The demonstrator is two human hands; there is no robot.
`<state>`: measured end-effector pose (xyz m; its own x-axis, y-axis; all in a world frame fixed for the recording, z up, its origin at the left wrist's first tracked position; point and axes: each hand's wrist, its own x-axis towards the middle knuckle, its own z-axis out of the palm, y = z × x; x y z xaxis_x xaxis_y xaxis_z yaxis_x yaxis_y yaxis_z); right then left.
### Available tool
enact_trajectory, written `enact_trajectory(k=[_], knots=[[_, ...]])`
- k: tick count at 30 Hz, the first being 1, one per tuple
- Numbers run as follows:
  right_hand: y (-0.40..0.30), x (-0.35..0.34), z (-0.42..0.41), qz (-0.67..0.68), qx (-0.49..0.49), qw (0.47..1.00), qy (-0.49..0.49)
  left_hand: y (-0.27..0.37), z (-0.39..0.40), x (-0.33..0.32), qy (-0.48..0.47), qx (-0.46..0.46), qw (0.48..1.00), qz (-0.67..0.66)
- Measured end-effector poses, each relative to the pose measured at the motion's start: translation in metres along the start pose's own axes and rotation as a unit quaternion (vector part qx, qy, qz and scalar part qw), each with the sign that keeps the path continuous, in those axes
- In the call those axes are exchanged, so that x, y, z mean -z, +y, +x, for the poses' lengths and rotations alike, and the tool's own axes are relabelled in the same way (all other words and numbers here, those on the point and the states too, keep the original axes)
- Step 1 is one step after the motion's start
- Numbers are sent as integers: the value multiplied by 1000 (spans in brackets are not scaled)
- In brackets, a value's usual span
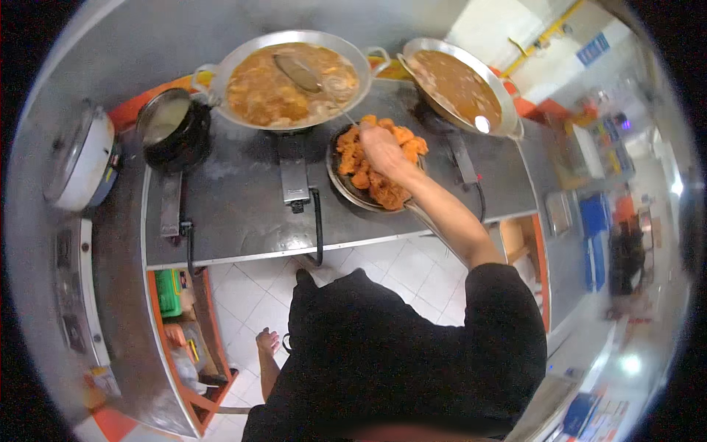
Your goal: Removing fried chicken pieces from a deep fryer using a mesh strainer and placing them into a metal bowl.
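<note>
My right hand [381, 149] grips the thin handle of a metal skimmer [297, 73]. The skimmer's oval head sits in a wide two-handled wok [221, 83] of bubbling oil, where pieces of food are frying. Directly below that hand, golden fried pieces, apparently battered chicken [389, 193], are heaped in a round strainer or pan [353, 194] on the grey counter. Down at my side hangs my left hand [268, 341], empty, with its fingers loosely apart.
A second wok of brown oil [461, 83] stands at the back right. To the left are a blackened pot [174, 132] and a white pot [85, 160]. Burner units with black hoses [317, 226] reach the counter's front edge. A green basket [167, 293] sits on a shelf below.
</note>
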<state>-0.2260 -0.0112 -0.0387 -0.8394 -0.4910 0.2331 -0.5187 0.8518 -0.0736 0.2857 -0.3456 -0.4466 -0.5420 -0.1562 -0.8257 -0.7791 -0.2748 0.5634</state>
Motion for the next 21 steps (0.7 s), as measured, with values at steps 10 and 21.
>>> enact_trajectory(k=[10, 21], knots=[[9, 8, -18, 124, -46, 991, -31, 58, -23, -46, 107, 104, 988, -39], [61, 38, -38, 473, -118, 860, -151, 66, 9, -53, 72, 112, 981, -139]])
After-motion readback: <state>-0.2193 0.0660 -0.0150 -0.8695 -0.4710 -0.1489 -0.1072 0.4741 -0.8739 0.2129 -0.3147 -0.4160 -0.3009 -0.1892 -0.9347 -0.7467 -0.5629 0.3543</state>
